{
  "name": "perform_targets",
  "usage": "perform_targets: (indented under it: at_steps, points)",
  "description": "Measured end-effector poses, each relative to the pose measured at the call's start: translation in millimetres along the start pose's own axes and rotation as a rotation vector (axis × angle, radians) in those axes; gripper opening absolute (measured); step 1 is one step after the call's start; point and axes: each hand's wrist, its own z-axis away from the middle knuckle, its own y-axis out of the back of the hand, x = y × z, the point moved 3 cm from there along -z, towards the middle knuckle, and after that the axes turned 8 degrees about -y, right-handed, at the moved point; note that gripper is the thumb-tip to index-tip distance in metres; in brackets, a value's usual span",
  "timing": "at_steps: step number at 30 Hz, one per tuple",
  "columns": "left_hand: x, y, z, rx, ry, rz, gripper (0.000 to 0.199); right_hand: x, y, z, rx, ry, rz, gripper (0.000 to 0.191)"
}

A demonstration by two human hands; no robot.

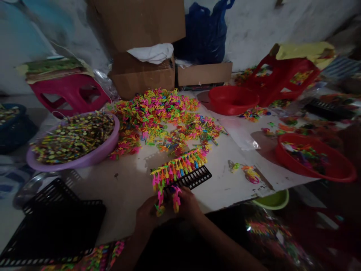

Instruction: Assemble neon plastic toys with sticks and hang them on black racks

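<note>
Near the table's front edge, my left hand [146,214] is closed at a small pink plastic toy [160,197] with a green and yellow lower end. Beside it, my right hand [190,203] is closed on another small pink toy [176,197], whose lower end is a yellow wheel. The fingertips are dim and partly hidden behind the toys. Just beyond my hands lies a slotted black plastic rack [199,177]. A slanting row of multicoloured plastic toys [180,167] stands along its far side.
A heap of bright plastic pieces [158,113] covers the table's back. To the left are a purple basin [113,145] full of small parts and stacked black racks [56,226]. Two red basins [234,99] are at right. Cardboard boxes [141,75] line the wall.
</note>
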Motion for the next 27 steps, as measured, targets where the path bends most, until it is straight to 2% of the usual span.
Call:
perform_targets:
  at_steps: [5, 9, 18, 20, 22, 25, 27]
  points:
    - [3, -2.3, -5, -0.044, -0.045, 0.026, 0.021, 6, -5, -5, -0.031, 0.069, 0.119, 0.005]
    - [5, 1.0, -11, -0.010, -0.085, 0.020, 0.023, 7, -3, -4, -0.008, 0.071, 0.060, 0.006]
    - [9, 5.7, -10, -0.051, -0.041, 0.068, 0.022, 7, -8, -5, -0.001, 0.065, 0.065, 0.003]
    - [9, 9.1, -6, -0.060, 0.068, 0.094, 0.023, 6, -8, -5, -0.004, 0.089, 0.060, 0.005]
    - [8, 12.2, -1, -0.034, 0.255, 0.155, 0.021, 5, -7, -5, -0.002, 0.130, 0.051, 0.009]
    - [9, 14.9, 7, 0.076, 0.529, 0.304, 0.020, 5, -7, -5, 0.025, 0.170, 0.044, 0.010]
    - [12, 15.5, 13, 0.148, 0.646, 0.380, 0.025, 5, -7, -5, 0.033, 0.176, 0.043, 0.011]
